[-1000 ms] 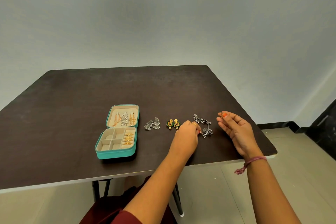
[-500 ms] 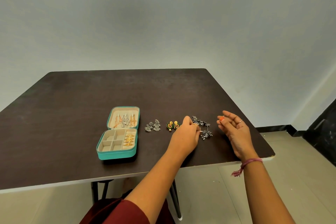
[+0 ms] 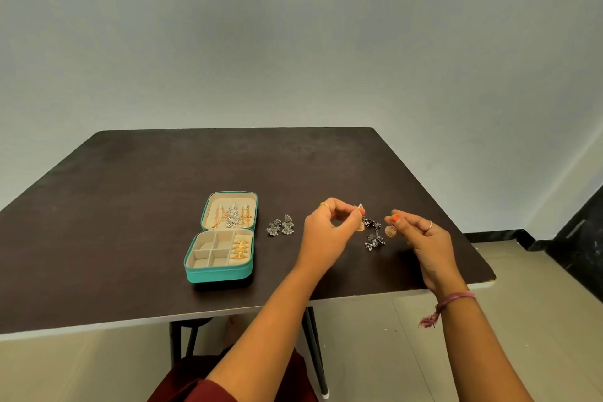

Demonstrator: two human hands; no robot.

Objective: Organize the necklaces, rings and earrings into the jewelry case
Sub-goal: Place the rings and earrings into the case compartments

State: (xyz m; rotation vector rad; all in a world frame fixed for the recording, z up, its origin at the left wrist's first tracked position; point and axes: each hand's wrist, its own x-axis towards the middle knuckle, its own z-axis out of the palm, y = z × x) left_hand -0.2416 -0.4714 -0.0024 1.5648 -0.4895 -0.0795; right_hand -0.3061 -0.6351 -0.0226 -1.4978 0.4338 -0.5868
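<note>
here left hand (image 3: 326,232) pinches gold earring (image 3: 360,224); right hand (image 3: 424,238) pinches second gold earring (image 3: 390,231) above table (image 3: 130,206).

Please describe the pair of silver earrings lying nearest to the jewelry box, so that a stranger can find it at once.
Start at the open teal jewelry case on the dark table. Just to its right, beside the hinge, lies the pair of silver fan-shaped earrings. Unlike the darker silver earrings between the hands, it lies alone, untouched.
</note>
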